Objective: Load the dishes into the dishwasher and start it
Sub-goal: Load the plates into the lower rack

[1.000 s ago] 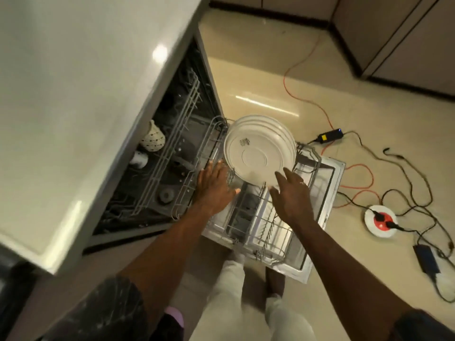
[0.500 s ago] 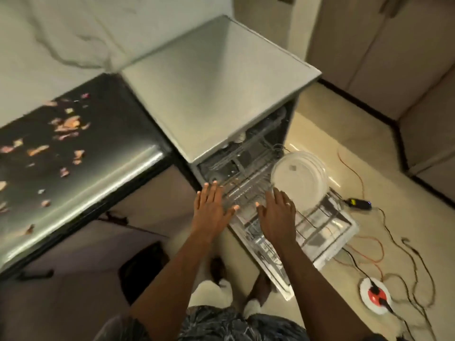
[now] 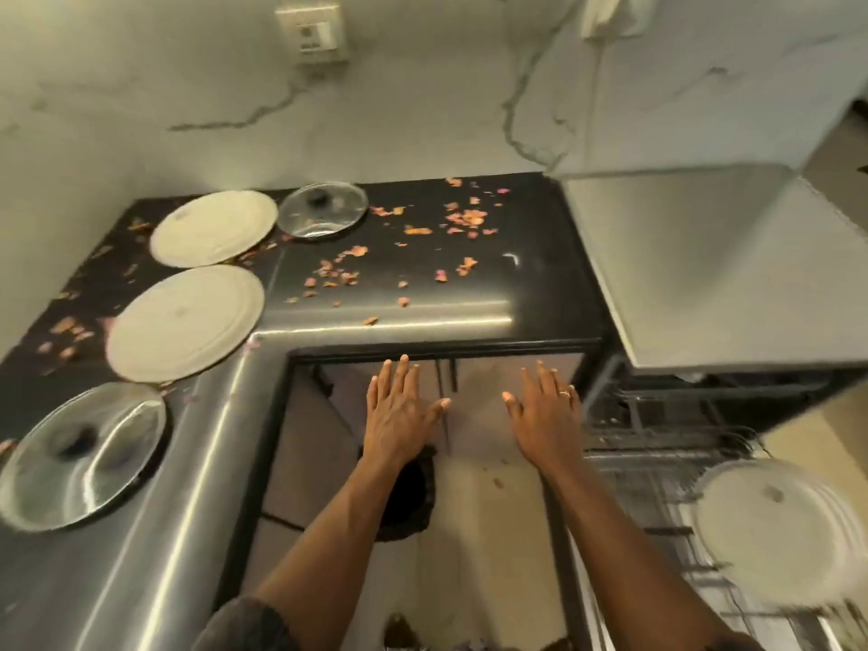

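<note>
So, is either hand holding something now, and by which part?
Nothing is held. The left hand and the right hand are both empty, fingers straight, in front of the black counter.

On the counter point(image 3: 422, 256) at my left, a far plate point(image 3: 213, 227) lies behind a near plate point(image 3: 185, 321), a glass lid point(image 3: 321, 209) right of the far plate, a second glass lid point(image 3: 82, 455) nearest me. Right of the counter, the dishwasher point(image 3: 704, 256) holds plates point(image 3: 770, 533) in its rack point(image 3: 657, 467).
</note>
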A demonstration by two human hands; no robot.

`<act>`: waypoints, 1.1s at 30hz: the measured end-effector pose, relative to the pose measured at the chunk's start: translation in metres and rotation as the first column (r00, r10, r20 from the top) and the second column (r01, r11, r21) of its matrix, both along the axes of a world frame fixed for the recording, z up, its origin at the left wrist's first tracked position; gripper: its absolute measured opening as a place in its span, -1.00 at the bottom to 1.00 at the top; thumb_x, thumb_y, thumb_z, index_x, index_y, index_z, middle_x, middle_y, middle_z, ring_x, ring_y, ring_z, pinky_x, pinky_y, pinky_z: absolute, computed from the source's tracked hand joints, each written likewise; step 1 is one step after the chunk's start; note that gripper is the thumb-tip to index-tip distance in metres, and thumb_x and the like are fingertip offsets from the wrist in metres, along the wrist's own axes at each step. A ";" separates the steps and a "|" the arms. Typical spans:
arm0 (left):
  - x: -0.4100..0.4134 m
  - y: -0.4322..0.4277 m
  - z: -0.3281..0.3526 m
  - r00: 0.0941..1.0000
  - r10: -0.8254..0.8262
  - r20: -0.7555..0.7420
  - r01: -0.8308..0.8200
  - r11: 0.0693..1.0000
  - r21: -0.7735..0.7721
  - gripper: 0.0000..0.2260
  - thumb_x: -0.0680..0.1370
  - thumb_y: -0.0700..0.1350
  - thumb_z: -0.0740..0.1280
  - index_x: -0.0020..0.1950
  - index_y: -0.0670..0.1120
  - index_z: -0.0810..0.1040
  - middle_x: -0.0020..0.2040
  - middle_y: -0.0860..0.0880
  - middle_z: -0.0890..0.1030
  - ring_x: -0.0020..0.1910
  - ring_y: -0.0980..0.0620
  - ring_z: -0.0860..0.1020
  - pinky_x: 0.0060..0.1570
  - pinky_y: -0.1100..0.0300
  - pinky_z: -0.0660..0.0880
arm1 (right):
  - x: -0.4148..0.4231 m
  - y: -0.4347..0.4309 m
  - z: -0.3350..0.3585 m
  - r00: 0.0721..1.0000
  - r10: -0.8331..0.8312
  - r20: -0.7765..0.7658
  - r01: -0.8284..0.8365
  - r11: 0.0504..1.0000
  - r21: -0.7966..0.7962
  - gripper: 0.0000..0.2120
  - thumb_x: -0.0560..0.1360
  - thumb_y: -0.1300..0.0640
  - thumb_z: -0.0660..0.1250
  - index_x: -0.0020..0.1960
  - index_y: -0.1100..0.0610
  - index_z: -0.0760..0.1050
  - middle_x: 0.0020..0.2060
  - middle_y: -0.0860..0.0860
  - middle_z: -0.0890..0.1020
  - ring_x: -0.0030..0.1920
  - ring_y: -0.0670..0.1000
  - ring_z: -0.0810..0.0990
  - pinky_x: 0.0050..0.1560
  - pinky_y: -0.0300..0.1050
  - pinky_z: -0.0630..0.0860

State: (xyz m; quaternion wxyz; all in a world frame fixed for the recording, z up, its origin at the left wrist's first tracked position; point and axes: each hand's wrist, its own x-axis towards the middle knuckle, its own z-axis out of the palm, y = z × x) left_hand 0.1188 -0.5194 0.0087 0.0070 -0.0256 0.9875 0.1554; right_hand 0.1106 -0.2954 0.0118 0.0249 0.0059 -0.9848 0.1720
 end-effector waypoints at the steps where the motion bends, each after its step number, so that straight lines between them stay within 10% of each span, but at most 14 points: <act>1: 0.004 -0.024 0.001 0.999 0.039 -0.010 -0.039 0.999 0.015 -0.28 0.60 0.36 0.08 0.63 -0.02 0.07 0.65 -0.02 -0.03 0.61 -0.01 -0.20 0.57 0.00 -0.23 | -0.005 -0.025 0.003 0.999 0.038 -0.007 -0.038 0.999 0.000 -0.54 0.61 -0.06 0.27 0.42 0.15 0.46 0.45 0.21 0.43 0.46 0.26 0.39 0.41 0.29 0.34; 12: 0.034 -0.205 0.019 0.915 0.401 -0.032 -0.394 0.909 0.139 -0.27 0.58 0.37 0.10 0.61 -0.05 0.16 0.65 -0.02 0.03 0.62 -0.04 -0.14 0.57 -0.05 -0.16 | -0.032 -0.256 0.022 0.927 0.374 0.004 -0.374 0.927 -0.034 -0.50 0.64 -0.11 0.25 0.50 0.08 0.39 0.53 0.13 0.33 0.55 0.18 0.24 0.52 0.18 0.16; 25: 0.011 -0.327 0.008 0.622 0.779 0.077 -0.745 0.558 0.365 -0.46 0.57 0.20 0.31 0.41 -0.13 0.43 0.36 -0.15 0.50 0.36 -0.15 0.43 0.38 -0.01 0.33 | -0.140 -0.412 0.013 0.749 0.649 0.133 -0.634 0.760 -0.144 -0.58 0.61 -0.11 0.26 0.37 0.09 0.48 0.34 0.13 0.50 0.35 0.20 0.44 0.36 0.13 0.40; 33: -0.048 -0.366 0.034 0.462 0.871 0.165 -0.851 0.384 0.357 -0.48 0.57 0.11 0.37 0.44 -0.13 0.41 0.42 -0.18 0.45 0.39 -0.16 0.41 0.36 0.01 0.35 | -0.237 -0.451 0.034 0.654 0.691 0.309 -0.645 0.722 -0.250 -0.52 0.60 -0.09 0.30 0.43 0.12 0.44 0.41 0.16 0.45 0.41 0.20 0.41 0.38 0.07 0.37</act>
